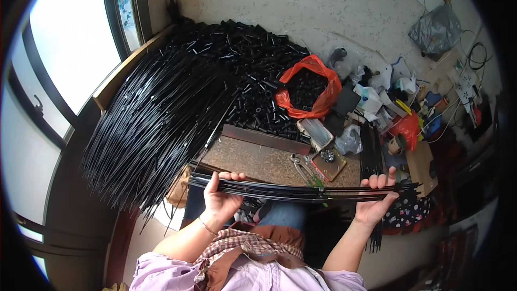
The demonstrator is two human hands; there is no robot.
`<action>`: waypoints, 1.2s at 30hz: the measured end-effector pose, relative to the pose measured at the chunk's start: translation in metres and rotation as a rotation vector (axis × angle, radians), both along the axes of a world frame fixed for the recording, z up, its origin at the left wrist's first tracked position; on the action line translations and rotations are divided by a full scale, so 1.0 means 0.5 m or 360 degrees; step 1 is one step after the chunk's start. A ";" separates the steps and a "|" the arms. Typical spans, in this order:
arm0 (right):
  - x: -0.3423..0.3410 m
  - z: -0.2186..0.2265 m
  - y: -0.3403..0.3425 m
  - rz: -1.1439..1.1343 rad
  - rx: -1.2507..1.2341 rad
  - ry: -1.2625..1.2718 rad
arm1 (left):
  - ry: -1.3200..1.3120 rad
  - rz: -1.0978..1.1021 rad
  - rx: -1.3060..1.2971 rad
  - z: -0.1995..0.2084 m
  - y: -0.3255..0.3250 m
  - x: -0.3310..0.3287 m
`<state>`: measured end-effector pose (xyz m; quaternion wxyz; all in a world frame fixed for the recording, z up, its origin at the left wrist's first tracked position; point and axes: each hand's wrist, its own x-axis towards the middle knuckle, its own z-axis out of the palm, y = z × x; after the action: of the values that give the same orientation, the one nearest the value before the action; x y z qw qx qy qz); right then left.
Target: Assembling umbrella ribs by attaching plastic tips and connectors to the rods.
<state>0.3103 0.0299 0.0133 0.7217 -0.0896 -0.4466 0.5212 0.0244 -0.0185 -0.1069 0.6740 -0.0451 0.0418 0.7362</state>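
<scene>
At the workbench's (253, 155) near edge, left hand (223, 200) and right hand (372, 208) were closed around a roughly level black rod bundle (280, 190) near opposite ends, rod pile (148, 129) off left.

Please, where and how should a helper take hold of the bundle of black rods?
Probably at the middle of the bundle of black rods, from the far side, gripping across it: it is long and thin, the left hand and right hand hold it toward its ends, and the person's body occupies the near side.
</scene>
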 end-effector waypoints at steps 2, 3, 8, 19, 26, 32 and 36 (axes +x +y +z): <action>0.025 0.027 -0.010 -0.0373 0.0073 0.0165 | -0.0011 -0.0481 -0.0136 -0.106 -0.023 0.056; 0.006 0.053 -0.021 -0.0682 0.0017 0.0189 | 0.0038 -0.0757 -0.0396 -0.139 -0.023 0.078; -0.137 0.019 -0.045 -0.0729 -0.0118 -0.0267 | 0.0541 -0.1648 -0.1112 -0.373 -0.010 0.073; -0.175 -0.044 -0.002 0.0372 -0.0450 -0.0543 | 0.2607 -0.0270 0.0724 0.150 0.101 0.025; -0.198 -0.041 0.031 -0.0239 -0.0347 -0.0755 | 0.2868 0.0551 0.0789 0.192 0.122 0.080; -0.130 -0.104 0.150 0.0026 -0.0696 -0.0270 | 0.1926 -0.0328 0.0776 0.138 0.351 0.119; -0.115 -0.107 0.172 0.0109 -0.0769 -0.0240 | 0.3128 0.0783 0.0984 0.076 0.602 0.134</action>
<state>0.2529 0.1158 -0.0403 0.6259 -0.2829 -0.3642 0.6289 0.0915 0.2826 -0.0691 0.1585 0.7365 0.3693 0.5441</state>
